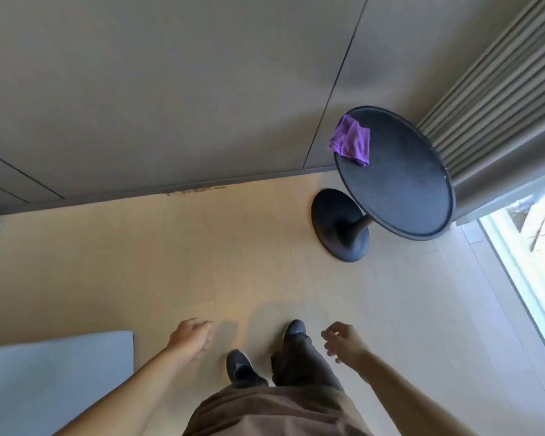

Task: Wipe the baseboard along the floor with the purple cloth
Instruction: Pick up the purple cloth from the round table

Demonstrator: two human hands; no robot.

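Observation:
The purple cloth [351,140] lies crumpled on the far left edge of a round black side table [403,187], partly hanging over its rim. The grey baseboard [132,191] runs along the foot of the grey wall, with a streak of brown dirt [195,190] near its middle. My left hand [192,336] hangs low at the front, fingers loosely curled, holding nothing. My right hand [343,341] is also low, fingers apart and empty. Both hands are far from the cloth and the baseboard.
The table's black round foot [334,228] stands on the pale wood floor close to the wall. A grey curtain [497,99] hangs at the right beside a bright window [535,247]. A grey mat or cushion [54,382] lies at the front left. My two dark shoes [265,350] are below.

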